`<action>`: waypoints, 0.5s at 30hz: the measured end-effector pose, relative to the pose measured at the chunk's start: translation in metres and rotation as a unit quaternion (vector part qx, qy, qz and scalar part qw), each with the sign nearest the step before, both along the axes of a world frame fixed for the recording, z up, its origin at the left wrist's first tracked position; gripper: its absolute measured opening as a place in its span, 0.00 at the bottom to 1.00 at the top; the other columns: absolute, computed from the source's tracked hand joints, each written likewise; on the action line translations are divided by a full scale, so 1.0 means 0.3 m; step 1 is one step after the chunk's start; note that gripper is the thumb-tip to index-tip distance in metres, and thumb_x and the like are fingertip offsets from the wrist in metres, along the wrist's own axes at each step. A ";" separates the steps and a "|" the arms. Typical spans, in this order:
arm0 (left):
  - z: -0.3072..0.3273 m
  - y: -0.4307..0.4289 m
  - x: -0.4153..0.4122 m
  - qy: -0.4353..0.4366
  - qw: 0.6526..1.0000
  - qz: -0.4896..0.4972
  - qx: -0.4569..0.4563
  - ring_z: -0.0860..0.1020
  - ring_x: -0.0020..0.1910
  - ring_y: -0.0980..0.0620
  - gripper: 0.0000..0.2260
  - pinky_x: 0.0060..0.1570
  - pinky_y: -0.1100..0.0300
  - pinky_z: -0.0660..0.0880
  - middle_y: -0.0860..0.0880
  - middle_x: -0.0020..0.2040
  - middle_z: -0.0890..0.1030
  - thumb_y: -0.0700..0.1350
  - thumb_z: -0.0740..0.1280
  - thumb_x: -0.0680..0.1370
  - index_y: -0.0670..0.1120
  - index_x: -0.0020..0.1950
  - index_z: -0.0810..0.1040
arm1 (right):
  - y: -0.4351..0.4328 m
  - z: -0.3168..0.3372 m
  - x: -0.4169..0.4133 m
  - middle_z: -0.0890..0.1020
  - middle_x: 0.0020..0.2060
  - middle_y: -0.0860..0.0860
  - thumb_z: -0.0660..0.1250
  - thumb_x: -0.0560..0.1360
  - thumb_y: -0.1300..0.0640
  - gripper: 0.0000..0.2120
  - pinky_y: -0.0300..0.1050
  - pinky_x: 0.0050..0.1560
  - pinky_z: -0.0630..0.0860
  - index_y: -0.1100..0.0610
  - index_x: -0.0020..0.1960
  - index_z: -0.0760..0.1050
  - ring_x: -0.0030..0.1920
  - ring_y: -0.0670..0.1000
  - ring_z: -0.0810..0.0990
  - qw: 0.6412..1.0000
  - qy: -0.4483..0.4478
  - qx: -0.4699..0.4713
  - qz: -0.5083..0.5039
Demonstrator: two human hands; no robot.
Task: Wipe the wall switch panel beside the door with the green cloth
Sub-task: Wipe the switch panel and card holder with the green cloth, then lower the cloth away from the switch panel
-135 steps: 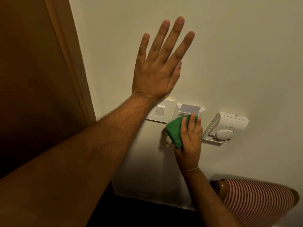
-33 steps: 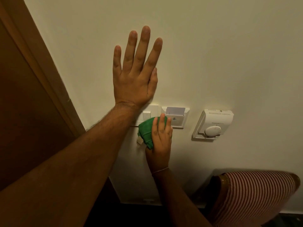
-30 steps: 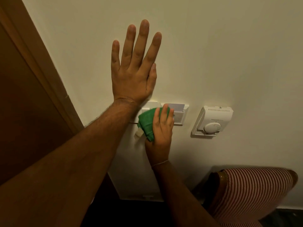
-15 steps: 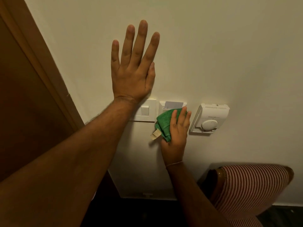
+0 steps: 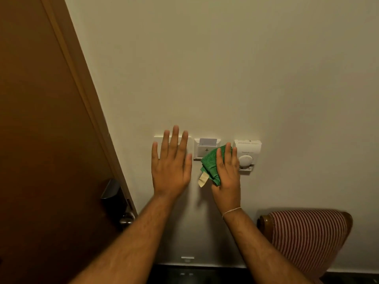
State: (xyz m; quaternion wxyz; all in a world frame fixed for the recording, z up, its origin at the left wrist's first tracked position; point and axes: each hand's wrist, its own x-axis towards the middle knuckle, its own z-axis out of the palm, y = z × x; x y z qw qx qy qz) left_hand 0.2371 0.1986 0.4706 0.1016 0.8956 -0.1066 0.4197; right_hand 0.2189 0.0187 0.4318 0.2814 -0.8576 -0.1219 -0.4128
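A white key-card holder panel (image 5: pixel 202 149) with a card in its slot is on the cream wall right of the door. My right hand (image 5: pixel 226 174) presses the green cloth (image 5: pixel 211 165) against that panel's lower right corner; a pale tag hangs from the cloth. My left hand (image 5: pixel 171 162) is flat with fingers spread, in front of the light switch plate (image 5: pixel 159 137), hiding all but its top edge.
A white thermostat (image 5: pixel 248 154) with a round dial sits just right of my right hand. The brown door (image 5: pixel 41 140) with its lock and knob (image 5: pixel 125 220) fills the left. A red-striped chair back (image 5: pixel 307 236) stands low right.
My left hand has dropped from the wall above the switch and now covers it. My right hand with the cloth has slid right, toward the thermostat. The view has pulled back.
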 end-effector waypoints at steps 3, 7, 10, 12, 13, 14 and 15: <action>-0.159 -0.042 -0.122 0.065 0.997 0.021 -0.018 0.47 0.91 0.45 0.33 0.88 0.41 0.46 0.47 0.92 0.45 0.56 0.53 0.89 0.50 0.93 0.46 | -0.019 -0.022 -0.045 0.49 0.86 0.53 0.69 0.73 0.74 0.45 0.52 0.85 0.44 0.59 0.85 0.54 0.87 0.57 0.45 0.999 0.030 -0.014 0.009; -0.379 -0.129 -0.284 0.151 0.988 0.022 0.001 0.49 0.91 0.44 0.33 0.86 0.41 0.48 0.45 0.92 0.49 0.57 0.54 0.88 0.50 0.93 0.50 | -0.102 -0.168 -0.158 0.49 0.86 0.53 0.66 0.72 0.74 0.45 0.51 0.85 0.42 0.58 0.85 0.54 0.87 0.56 0.43 0.995 0.099 -0.031 0.004; -0.526 -0.228 -0.371 0.224 0.974 0.004 0.010 0.52 0.90 0.45 0.32 0.86 0.39 0.51 0.43 0.91 0.55 0.56 0.52 0.88 0.47 0.91 0.57 | -0.210 -0.332 -0.255 0.50 0.85 0.54 0.60 0.71 0.69 0.42 0.54 0.85 0.45 0.58 0.85 0.57 0.86 0.52 0.39 0.985 0.167 -0.031 -0.013; -0.640 -0.303 -0.425 0.268 0.963 -0.015 0.028 0.55 0.89 0.42 0.31 0.86 0.38 0.53 0.43 0.90 0.56 0.56 0.52 0.87 0.47 0.90 0.60 | -0.310 -0.475 -0.331 0.53 0.85 0.56 0.65 0.68 0.71 0.44 0.59 0.84 0.49 0.60 0.84 0.60 0.86 0.50 0.38 0.977 0.213 -0.014 -0.028; -0.697 -0.332 -0.444 0.280 0.959 -0.023 0.037 0.55 0.89 0.42 0.31 0.85 0.38 0.53 0.44 0.90 0.56 0.55 0.52 0.87 0.47 0.90 0.61 | -0.352 -0.544 -0.366 0.55 0.85 0.58 0.66 0.68 0.72 0.43 0.58 0.85 0.48 0.61 0.83 0.62 0.86 0.51 0.40 0.973 0.226 -0.004 -0.033; -0.777 -0.380 -0.477 0.299 0.952 -0.040 0.045 0.56 0.89 0.42 0.31 0.85 0.38 0.53 0.44 0.90 0.56 0.55 0.54 0.87 0.47 0.90 0.61 | -0.413 -0.642 -0.421 0.56 0.84 0.58 0.65 0.68 0.72 0.42 0.56 0.85 0.47 0.62 0.82 0.62 0.86 0.53 0.43 0.967 0.248 0.011 -0.048; -0.844 -0.415 -0.508 0.318 0.945 -0.052 0.050 0.55 0.89 0.43 0.31 0.85 0.38 0.53 0.45 0.91 0.56 0.54 0.55 0.88 0.47 0.90 0.61 | -0.465 -0.728 -0.470 0.57 0.84 0.58 0.65 0.69 0.72 0.42 0.55 0.85 0.45 0.62 0.82 0.63 0.86 0.55 0.44 0.959 0.273 0.028 -0.063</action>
